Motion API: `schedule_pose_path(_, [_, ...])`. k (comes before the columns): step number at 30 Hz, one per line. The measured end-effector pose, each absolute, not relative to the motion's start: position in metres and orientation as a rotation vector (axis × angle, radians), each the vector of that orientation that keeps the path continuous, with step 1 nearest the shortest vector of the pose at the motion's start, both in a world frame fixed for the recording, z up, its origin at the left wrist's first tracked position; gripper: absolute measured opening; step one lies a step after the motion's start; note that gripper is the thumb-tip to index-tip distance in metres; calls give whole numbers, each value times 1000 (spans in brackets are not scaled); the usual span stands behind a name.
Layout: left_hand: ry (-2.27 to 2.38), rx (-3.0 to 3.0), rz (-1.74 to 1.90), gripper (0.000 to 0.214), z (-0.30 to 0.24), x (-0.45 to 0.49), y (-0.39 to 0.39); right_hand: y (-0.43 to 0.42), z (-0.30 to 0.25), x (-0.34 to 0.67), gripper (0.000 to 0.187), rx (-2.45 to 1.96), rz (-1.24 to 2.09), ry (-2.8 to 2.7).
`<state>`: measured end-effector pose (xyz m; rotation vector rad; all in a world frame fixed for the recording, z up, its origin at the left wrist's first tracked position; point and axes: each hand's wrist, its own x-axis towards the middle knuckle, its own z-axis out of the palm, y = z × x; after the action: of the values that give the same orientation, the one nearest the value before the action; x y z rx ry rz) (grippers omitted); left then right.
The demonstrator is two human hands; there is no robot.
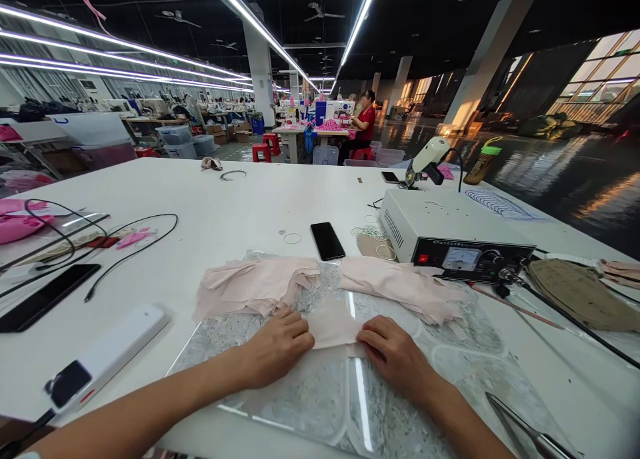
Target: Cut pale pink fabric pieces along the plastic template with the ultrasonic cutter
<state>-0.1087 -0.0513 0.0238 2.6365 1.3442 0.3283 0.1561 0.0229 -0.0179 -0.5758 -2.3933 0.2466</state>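
Note:
A small piece of pale pink fabric (pixel 331 327) lies on a clear-topped, marbled mat (pixel 310 392) between my two hands. My left hand (pixel 283 344) has its fingers closed on the piece's left end. At the right end, my right hand (pixel 393 354) pinches the edge between thumb and fingers. Just beyond lie two stacks of the same cloth: a left stack (pixel 250 284) and a right stack (pixel 400 287). The fingertips partly cover the ends of the held piece.
Behind the stacks is a black phone (pixel 327 240). A control box (pixel 457 236) with a dial stands at right, its cable running off. Metal scissors (pixel 530 429) lie near right. A white power strip (pixel 110 359) and another phone (pixel 47 298) sit left. A person in red (pixel 365 122) sits farther off.

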Motion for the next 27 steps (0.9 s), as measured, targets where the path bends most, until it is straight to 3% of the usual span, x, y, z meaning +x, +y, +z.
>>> schedule_pose_path(6, [1180, 2875, 282, 23, 27, -113, -57, 23, -14, 162, 23, -579, 254, -2391])
schedule_pose_path(20, [1183, 2675, 392, 19, 28, -115, -55, 22, -17, 154, 6, -607, 241, -2362])
schedule_pose_path(25, [1353, 2565, 347, 11, 27, -108, -54, 20, -13, 153, 15, -597, 280, -2362])
schedule_pose_path(27, [1409, 2545, 333, 24, 25, -99, -50, 19, -14, 150, 16, -590, 288, -2367])
